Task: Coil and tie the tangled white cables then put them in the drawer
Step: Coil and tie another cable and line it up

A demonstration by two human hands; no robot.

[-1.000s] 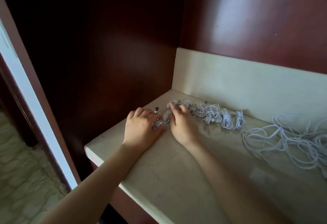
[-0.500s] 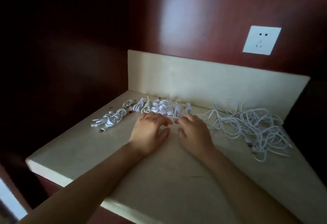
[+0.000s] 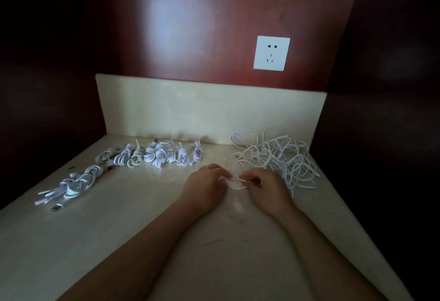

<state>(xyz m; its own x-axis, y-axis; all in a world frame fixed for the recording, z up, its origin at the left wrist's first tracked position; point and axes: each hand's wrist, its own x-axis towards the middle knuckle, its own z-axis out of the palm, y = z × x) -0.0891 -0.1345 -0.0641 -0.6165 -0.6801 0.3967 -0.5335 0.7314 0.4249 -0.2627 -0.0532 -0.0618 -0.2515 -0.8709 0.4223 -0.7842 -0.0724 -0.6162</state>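
Head: cable pinched between left hand, right hand grips.

Knotted white coils lie in a row at left; loose tangled cables sprawl heaped at right.

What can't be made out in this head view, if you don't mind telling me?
Head view:
- The drawer: not in frame.
- Cable count in the tangled pile: strands overlap.
- Plug types on the coiled bundles: too small, dim.
- Ends of the white strand: covered by the left hand and right hand gripping it.
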